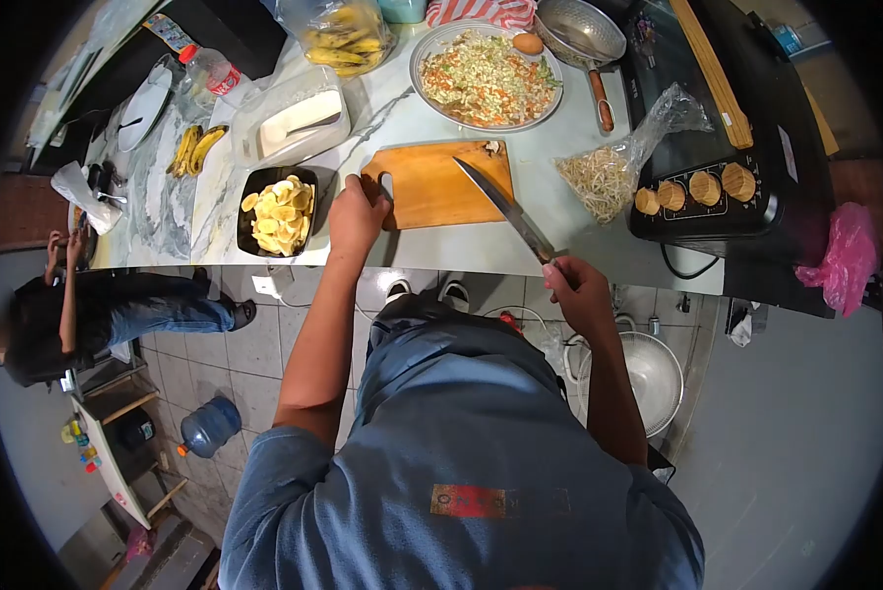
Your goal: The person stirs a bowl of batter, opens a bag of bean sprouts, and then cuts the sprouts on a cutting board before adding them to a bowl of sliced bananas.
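A wooden cutting board (436,187) lies on the marble counter in front of me. At its left end, beside the handle slot, my left hand (357,216) is closed on the edge. My right hand (581,293) grips a kitchen knife (505,208) by its handle, the blade slanting up and left over the board's right part. A small pale scrap sits at the board's top right corner. Left of my left hand stands a black bowl of sliced bananas (282,213). Right of the board rests a plastic bag of bean sprouts (604,177).
Behind the board are a plate of chopped vegetables (486,84) with an egg (528,43), and a pan (581,34). A plastic container (289,123), bananas (197,150) and a bottle (208,71) stand left. The stove (746,221) is right. Another person (97,315) is at far left.
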Motion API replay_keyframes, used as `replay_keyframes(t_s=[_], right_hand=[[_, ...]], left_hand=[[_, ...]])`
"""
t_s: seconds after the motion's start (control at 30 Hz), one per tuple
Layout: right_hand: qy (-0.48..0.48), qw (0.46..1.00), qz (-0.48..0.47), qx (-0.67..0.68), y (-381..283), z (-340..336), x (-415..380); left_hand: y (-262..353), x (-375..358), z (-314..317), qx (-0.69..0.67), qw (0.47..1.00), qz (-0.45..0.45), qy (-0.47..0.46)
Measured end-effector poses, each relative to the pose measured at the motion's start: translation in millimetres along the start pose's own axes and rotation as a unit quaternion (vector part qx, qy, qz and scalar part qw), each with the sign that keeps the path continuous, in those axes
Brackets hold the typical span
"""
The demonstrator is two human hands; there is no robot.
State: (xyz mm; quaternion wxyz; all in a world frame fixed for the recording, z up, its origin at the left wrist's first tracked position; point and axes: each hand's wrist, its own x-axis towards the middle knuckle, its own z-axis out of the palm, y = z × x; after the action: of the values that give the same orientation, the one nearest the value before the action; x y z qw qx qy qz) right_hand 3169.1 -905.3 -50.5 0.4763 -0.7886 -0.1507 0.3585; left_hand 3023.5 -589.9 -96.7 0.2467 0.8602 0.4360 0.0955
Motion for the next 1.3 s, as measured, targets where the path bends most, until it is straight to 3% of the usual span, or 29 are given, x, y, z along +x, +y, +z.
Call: replay_keyframes(t_s=[0.13,0.2,0.3,0.4,0.53,0.7,0.8,1.13,1.3], right_hand=[[-0.008,1.0,0.014,0.005,-4,2,6],[0.003,0.995,-0.08,-0.067,1,8,15],[-0.02,0.986,-0.13,-0.103,2,14,26],[-0.079,0.992,-0.073,-0.062,-11,23,33],[-0.105,0.988,-0.063,-0.091,-24,37,42],[-0.1,0.985,-0.041,-0.134,-40,51,48],[-0.083,0.975,-0.074,-0.192,-28,54,57],[-0.067,0.971,-0.09,-0.21,-20,54,61],[-0.004,0.962,-0.166,-0.219,-40,60,56]], left_hand=[[4,-11,-5,0.0,1.0,0.011,0.014],[2,-16,-6,-0.008,1.0,0.005,0.018],[0,-21,-7,-0.015,1.0,0.001,0.025],[-2,-21,-7,-0.012,0.999,0.0,0.031],[-4,-23,-7,-0.029,0.999,-0.011,0.029],[-9,-23,-4,-0.037,0.999,-0.021,0.019],[-11,-24,-5,-0.042,0.999,-0.015,0.019],[-18,-29,-6,-0.03,0.998,0.025,0.052],[-10,-28,-18,-0.069,0.998,-0.003,0.0]])
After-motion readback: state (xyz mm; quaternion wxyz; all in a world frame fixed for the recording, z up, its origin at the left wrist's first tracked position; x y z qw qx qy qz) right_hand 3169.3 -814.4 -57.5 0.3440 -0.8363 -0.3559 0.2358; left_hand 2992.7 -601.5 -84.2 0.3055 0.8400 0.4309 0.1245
